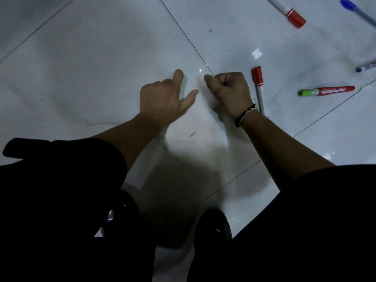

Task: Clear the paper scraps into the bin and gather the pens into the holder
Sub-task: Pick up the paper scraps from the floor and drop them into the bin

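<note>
My left hand (162, 98) hovers low over the white tiled floor, palm down, index finger and thumb spread, nothing in it. My right hand (230, 90) is beside it, closed in a fist with the thumb pointing left; nothing shows inside. A white marker with a red cap (258, 88) lies just right of my right wrist. A red pen with a green cap (325, 91) lies farther right. Another red-capped marker (289, 12), a blue-capped pen (356, 10) and a pen tip (366, 67) lie at the top right. A small paper scrap (256, 53) rests between them.
Dark grout lines (183, 35) cross the glossy floor. My dark-clothed knees (61, 190) and black shoes (215, 222) fill the bottom of the view. Another small white scrap (328, 156) lies by my right arm. No bin or holder is in view.
</note>
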`<state>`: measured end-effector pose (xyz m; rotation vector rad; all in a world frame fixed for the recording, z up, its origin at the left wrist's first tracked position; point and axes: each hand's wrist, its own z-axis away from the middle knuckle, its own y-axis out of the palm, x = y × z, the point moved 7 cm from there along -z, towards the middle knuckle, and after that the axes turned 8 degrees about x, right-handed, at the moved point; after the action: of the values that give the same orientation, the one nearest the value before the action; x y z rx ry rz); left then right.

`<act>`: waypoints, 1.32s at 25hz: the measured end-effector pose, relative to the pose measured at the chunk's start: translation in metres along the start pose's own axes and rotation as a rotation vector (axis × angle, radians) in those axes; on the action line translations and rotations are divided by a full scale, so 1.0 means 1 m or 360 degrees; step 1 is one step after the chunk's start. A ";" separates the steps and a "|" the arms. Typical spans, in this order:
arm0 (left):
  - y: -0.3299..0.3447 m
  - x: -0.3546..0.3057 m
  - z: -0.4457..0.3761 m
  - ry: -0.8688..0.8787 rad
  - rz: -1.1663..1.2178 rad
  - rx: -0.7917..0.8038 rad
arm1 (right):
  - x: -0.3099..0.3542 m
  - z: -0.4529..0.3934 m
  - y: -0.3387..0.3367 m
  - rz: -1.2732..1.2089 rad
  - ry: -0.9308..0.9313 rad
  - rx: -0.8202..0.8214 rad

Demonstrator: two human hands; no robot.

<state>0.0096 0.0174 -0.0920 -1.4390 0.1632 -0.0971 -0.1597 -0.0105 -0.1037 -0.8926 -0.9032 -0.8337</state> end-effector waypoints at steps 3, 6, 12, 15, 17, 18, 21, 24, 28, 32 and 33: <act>0.004 -0.006 -0.003 0.0158 -0.0087 -0.0050 | 0.000 -0.001 0.001 0.0013 0.0007 0.0007; 0.005 -0.009 -0.006 0.0159 -0.0042 0.0012 | -0.003 0.000 0.003 0.0011 0.0046 0.0000; -0.001 0.009 0.000 0.0031 0.0087 0.0084 | 0.000 0.001 -0.002 0.0027 0.0052 -0.0009; 0.003 0.026 0.015 -0.0045 0.0102 0.0129 | 0.001 0.003 -0.004 0.0023 0.0048 -0.0022; 0.004 0.028 0.017 -0.0046 0.0099 0.0167 | 0.002 0.003 -0.003 0.0022 0.0054 -0.0028; 0.004 0.026 0.015 -0.0037 0.0083 0.0163 | 0.001 0.002 -0.003 0.0034 0.0064 -0.0028; -0.002 0.017 0.007 -0.0014 0.0010 0.0088 | -0.001 0.000 -0.002 0.0046 0.0060 -0.0016; -0.002 0.014 0.005 0.0000 -0.0040 0.0009 | -0.001 0.001 0.000 0.0040 0.0039 -0.0006; 0.007 0.019 0.005 -0.0079 0.0025 0.0038 | 0.001 0.002 -0.001 0.0020 0.0050 -0.0002; -0.003 0.022 -0.006 -0.0193 0.0171 0.0078 | 0.001 0.001 -0.003 0.0014 0.0120 0.0010; -0.011 0.019 -0.015 -0.0209 0.0227 0.0069 | 0.001 -0.001 -0.006 -0.0052 0.0181 0.0002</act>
<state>0.0259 -0.0015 -0.0836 -1.3812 0.1545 0.1101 -0.1641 -0.0136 -0.1014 -0.8230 -0.8205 -0.9031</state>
